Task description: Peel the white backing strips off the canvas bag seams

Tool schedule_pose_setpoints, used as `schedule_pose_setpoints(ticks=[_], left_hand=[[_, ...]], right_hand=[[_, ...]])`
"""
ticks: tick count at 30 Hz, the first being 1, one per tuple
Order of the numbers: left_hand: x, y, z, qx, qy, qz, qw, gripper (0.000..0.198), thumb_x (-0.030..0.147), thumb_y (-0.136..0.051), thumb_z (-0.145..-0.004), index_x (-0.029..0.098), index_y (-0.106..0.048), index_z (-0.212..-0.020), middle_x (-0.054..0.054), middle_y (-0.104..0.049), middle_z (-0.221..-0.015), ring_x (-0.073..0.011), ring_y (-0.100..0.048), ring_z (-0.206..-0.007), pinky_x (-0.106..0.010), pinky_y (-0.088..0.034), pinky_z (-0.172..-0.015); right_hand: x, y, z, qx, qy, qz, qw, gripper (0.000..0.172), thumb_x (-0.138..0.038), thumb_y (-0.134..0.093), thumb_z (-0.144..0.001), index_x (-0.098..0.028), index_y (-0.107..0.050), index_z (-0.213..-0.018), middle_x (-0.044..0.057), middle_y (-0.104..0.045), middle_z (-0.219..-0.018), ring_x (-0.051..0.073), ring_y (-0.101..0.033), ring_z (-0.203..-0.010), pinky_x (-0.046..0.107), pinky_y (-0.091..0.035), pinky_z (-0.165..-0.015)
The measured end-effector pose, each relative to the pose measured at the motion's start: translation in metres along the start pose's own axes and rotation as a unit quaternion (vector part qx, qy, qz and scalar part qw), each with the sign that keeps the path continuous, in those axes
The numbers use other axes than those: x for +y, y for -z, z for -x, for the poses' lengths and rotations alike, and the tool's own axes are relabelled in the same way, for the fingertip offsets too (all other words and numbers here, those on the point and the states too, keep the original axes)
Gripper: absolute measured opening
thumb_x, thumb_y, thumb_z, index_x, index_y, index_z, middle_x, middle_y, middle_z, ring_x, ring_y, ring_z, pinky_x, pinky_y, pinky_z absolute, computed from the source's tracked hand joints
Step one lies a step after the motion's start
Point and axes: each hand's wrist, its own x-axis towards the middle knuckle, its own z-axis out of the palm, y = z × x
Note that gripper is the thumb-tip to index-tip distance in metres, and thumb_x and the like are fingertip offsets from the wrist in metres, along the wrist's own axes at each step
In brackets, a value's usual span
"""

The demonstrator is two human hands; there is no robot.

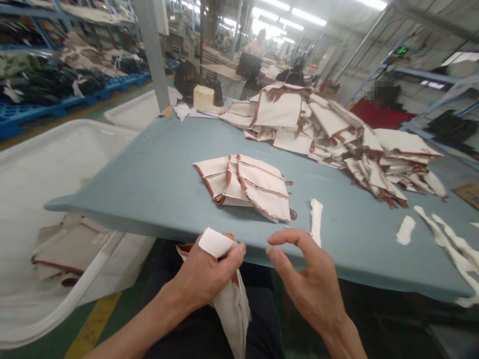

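Note:
My left hand (209, 274) is closed on a cream fabric piece with brown binding (234, 311), which hangs down over my lap. A small white patch (216, 243) sticks up at the top of that grip. To its right, my right hand (312, 279) is raised at the table edge with thumb and index finger apart and nothing visible between them. A thin metallic thing (287, 228) shows just behind the index finger, mostly hidden. Past the hands lies a short stack of folded cream pieces with brown edging (247, 184).
The table (160, 164) has a blue-green cover. A large heap of cream pieces (280, 109) spreads over its far right. White strips (316, 219) lie at the right, and a yellowish block (204, 97) stands far back. A white bin (75, 134) is on the left.

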Motion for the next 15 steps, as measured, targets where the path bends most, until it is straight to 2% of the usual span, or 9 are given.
schedule_pose_setpoints(ticks=[1, 4, 8, 12, 15], left_hand=[[-0.002, -0.001, 0.0, 0.004, -0.005, -0.017, 1.0, 0.034, 0.043, -0.047, -0.092, 0.024, -0.044, -0.064, 0.004, -0.049, -0.06, -0.0161, -0.052, -0.062, -0.027, -0.042, -0.063], [-0.009, -0.004, 0.0, 0.001, -0.019, -0.044, 0.999, 0.03, 0.041, -0.047, -0.091, 0.024, -0.046, -0.067, 0.003, -0.052, -0.061, -0.016, -0.052, -0.062, -0.026, -0.041, -0.06], [-0.013, -0.002, 0.0, -0.009, -0.019, -0.074, 0.997, 0.027, 0.042, -0.048, -0.09, 0.023, -0.052, -0.07, 0.002, -0.054, -0.064, -0.0161, -0.052, -0.061, -0.027, -0.041, -0.06], [-0.009, 0.001, -0.001, -0.009, -0.002, -0.131, 0.991, 0.033, 0.046, -0.047, -0.091, 0.024, -0.047, -0.067, 0.001, -0.052, -0.061, -0.017, -0.048, -0.058, -0.029, -0.037, -0.057], [-0.006, 0.003, -0.002, -0.023, 0.006, -0.175, 0.984, 0.031, 0.043, -0.048, -0.091, 0.023, -0.047, -0.067, -0.001, -0.057, -0.064, -0.0182, -0.051, -0.06, -0.03, -0.038, -0.059]], right_hand=[[-0.011, -0.007, -0.001, 0.003, 0.041, -0.008, 0.999, 0.005, -0.025, -0.071, -0.091, -0.023, -0.069, -0.095, 0.002, -0.076, -0.092, 0.02, -0.071, -0.087, 0.031, -0.055, -0.081], [-0.033, -0.029, 0.0, -0.01, 0.113, -0.037, 0.993, 0.022, -0.015, -0.071, -0.085, -0.023, -0.066, -0.105, 0.005, -0.077, -0.102, 0.022, -0.072, -0.097, 0.032, -0.057, -0.087], [-0.036, -0.048, 0.005, 0.002, 0.13, -0.023, 0.991, 0.02, -0.013, -0.069, -0.089, -0.022, -0.066, -0.106, 0.008, -0.077, -0.106, 0.024, -0.072, -0.1, 0.037, -0.059, -0.088], [-0.033, -0.052, 0.009, -0.016, 0.145, 0.004, 0.989, 0.022, -0.017, -0.066, -0.095, -0.02, -0.066, -0.117, 0.011, -0.077, -0.116, 0.026, -0.071, -0.106, 0.041, -0.058, -0.094], [-0.032, -0.053, 0.01, -0.029, 0.147, 0.018, 0.989, 0.023, -0.017, -0.065, -0.097, -0.017, -0.067, -0.119, 0.012, -0.077, -0.12, 0.027, -0.07, -0.108, 0.043, -0.058, -0.097]])
